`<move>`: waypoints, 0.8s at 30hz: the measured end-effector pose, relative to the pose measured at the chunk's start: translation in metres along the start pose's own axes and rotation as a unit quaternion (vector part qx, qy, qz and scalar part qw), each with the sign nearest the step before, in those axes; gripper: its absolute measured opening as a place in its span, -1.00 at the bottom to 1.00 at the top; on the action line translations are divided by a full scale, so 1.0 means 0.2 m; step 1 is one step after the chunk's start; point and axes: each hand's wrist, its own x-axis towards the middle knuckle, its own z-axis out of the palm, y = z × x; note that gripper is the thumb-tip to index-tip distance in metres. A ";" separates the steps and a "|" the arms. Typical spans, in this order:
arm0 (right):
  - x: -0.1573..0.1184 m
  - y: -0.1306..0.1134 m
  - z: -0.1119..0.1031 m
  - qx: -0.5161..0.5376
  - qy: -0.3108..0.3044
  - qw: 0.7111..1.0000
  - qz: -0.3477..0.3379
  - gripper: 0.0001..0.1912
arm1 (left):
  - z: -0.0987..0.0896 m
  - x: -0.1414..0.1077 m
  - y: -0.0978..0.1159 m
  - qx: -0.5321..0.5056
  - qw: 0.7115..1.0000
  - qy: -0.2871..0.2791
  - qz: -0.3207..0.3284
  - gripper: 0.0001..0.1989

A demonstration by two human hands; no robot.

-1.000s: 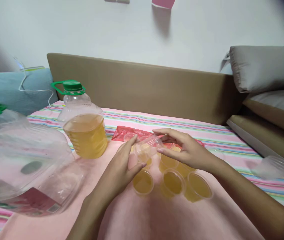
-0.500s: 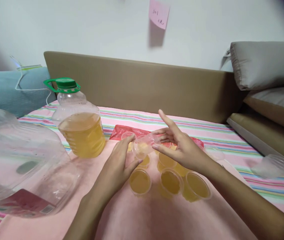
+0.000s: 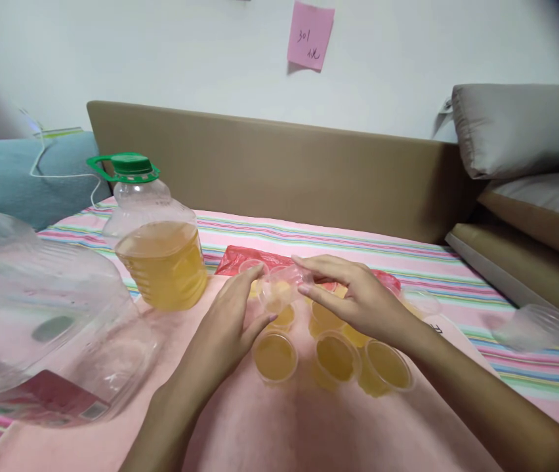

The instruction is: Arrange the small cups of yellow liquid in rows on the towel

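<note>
Between my two hands, a clear plastic cup (image 3: 285,287) lies tilted on its side in the air. My left hand (image 3: 227,318) has its thumb and fingers around the cup's mouth at the left. My right hand (image 3: 358,295) grips the other end, thumb below and fingers above. Below and behind stand several cups of yellow liquid, among them a front left cup (image 3: 275,357), a middle cup (image 3: 337,357) and a right cup (image 3: 388,364). The held cup and my hands partly hide the rear ones.
A big green-capped bottle (image 3: 161,262), part full of yellow liquid, stands at left. Nearer lies a large clear container (image 3: 53,288). A red plastic bag (image 3: 245,257) is behind the cups. Stacked clear cups (image 3: 540,326) lie at right, by cushions (image 3: 520,128). A pink cloth (image 3: 269,432) covers the surface.
My right hand's raised index finger has come down onto the cup, and its fingers have closed in. My left hand has barely moved. The cup stays in nearly the same place.
</note>
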 end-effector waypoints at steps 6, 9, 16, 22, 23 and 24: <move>0.00 -0.02 -0.01 -0.009 0.008 1.000 -0.007 -0.51 | 0.00 0.00 0.01 -0.003 1.000 -0.003 0.001 -0.39; 0.00 -0.04 -0.01 -0.018 0.010 1.000 -0.005 -0.54 | 0.00 0.00 0.01 -0.004 1.000 -0.007 0.002 -0.39; -0.01 -0.02 0.01 0.002 0.017 1.000 0.015 -0.11 | 0.00 0.00 0.00 0.003 1.000 -0.010 -0.006 -0.40; -0.02 0.00 0.02 0.009 0.034 0.999 0.014 0.07 | 0.00 -0.01 -0.01 0.011 1.000 0.001 0.000 -0.43; -0.01 0.00 0.02 0.009 0.030 0.999 0.017 0.03 | 0.00 -0.01 -0.01 0.014 1.000 0.003 0.004 -0.43; -0.01 -0.01 0.02 0.004 0.023 1.000 0.018 -0.06 | 0.00 -0.01 -0.02 0.017 1.000 0.004 0.007 -0.42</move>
